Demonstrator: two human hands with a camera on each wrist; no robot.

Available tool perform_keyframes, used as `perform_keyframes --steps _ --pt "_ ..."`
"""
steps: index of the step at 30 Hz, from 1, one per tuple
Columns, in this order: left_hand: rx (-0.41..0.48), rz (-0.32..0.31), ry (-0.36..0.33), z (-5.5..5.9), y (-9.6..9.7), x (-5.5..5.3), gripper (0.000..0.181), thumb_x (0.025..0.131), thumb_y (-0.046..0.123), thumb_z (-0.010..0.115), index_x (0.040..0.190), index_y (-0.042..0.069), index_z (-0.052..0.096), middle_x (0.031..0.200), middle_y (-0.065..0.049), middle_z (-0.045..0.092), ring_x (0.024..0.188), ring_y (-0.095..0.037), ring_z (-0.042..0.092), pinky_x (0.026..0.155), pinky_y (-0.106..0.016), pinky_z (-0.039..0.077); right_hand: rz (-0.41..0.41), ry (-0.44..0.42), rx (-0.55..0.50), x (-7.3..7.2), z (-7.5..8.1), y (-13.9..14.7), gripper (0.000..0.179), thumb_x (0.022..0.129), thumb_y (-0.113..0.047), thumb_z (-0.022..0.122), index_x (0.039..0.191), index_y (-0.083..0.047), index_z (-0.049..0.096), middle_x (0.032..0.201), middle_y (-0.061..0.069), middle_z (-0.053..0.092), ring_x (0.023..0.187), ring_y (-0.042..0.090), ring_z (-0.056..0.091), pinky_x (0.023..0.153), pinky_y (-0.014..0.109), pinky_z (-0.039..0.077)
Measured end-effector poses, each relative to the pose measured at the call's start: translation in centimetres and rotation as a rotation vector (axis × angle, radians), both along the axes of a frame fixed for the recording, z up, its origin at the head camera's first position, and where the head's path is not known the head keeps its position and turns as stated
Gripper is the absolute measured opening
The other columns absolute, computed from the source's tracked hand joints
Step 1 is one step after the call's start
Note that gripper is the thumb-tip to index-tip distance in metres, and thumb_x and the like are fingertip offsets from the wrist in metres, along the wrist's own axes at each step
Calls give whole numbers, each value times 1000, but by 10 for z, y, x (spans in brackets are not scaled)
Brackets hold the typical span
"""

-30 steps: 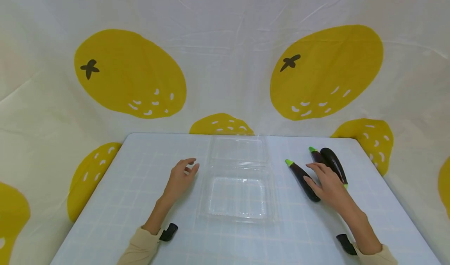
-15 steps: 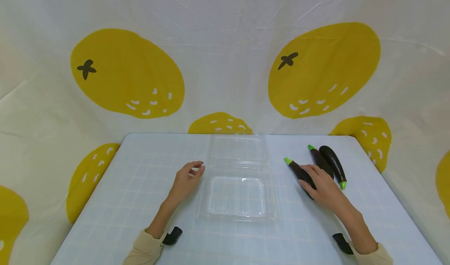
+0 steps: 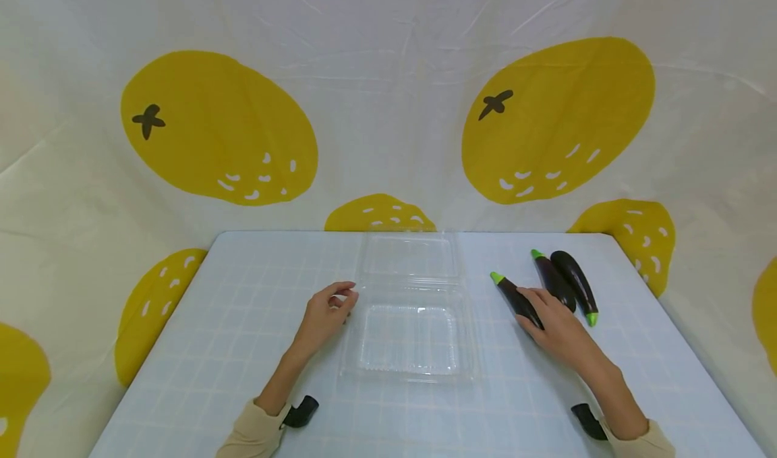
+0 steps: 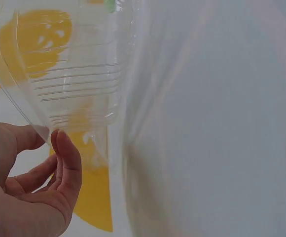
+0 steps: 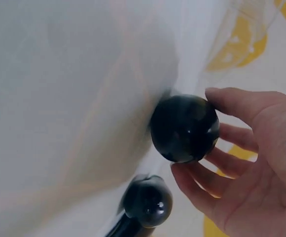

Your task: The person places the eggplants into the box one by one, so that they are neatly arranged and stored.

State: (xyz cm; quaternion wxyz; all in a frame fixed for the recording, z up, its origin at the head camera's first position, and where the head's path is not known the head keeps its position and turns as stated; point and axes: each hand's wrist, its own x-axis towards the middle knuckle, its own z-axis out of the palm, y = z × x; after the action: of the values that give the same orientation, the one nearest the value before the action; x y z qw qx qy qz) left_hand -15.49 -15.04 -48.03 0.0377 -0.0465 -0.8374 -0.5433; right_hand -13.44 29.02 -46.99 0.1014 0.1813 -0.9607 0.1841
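Note:
In the head view, a clear plastic clamshell container (image 3: 409, 378) lies unfolded at the middle of the table. My left hand (image 3: 325, 318) is at its left side; the left wrist view has thumb and forefinger pinching the rim of the container (image 4: 76, 84). On the right, an eggplant (image 3: 511, 296) with a bright green tip lies slanted under my right hand (image 3: 561, 330). Thumb and fingers curl round its dark body, and its near end is partly hidden. The right wrist view shows that eggplant (image 5: 185, 129) end-on between thumb and fingers of the right hand (image 5: 261, 163).
Two more eggplants lie side by side behind the right hand: one eggplant (image 3: 555, 281) with its green tip away from me, another eggplant (image 3: 575, 286) with its green tip nearer. A checked pale cloth (image 3: 243, 289) covers the table. A fruit-printed curtain (image 3: 388, 107) hangs behind the table.
The right hand has come down and left onto the nearest eggplant and grips it. My left hand has moved right to the container's rim. The container looks unmoved.

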Motion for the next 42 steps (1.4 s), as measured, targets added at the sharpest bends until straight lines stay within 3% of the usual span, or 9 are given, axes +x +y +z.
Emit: perform_keyframes --steps 7,15,28,42 --pt "53 1 -21 1 0 -2 33 98 15 73 125 -2 69 103 -11 68 69 -24 64 59 -24 54 -57 -3 18 1 0 1 54 93 -15 78 137 4 56 126 27 61 111 44 62 93 60 51" --pt "79 0 -42 2 1 -3 32 98 15 73 125 -2 69 102 -12 69 65 -19 61 59 -24 52 -157 -100 11 1 3 0 53 93 -19 77 134 9 58 133 34 59 121 53 56 97 66 46" --pt "112 4 -97 2 -1 -3 34 96 15 75 125 -2 69 99 -11 68 63 -19 59 59 -23 52 -144 -8 0 -1 8 -2 47 90 -15 77 128 9 63 126 31 64 111 49 63 90 62 51" --pt "144 27 -130 4 0 -2 35 96 16 76 126 -1 69 98 -12 68 61 -19 57 59 -22 50 -121 -5 -10 -2 30 -15 47 92 -18 78 132 3 64 128 26 66 114 45 63 92 62 51"
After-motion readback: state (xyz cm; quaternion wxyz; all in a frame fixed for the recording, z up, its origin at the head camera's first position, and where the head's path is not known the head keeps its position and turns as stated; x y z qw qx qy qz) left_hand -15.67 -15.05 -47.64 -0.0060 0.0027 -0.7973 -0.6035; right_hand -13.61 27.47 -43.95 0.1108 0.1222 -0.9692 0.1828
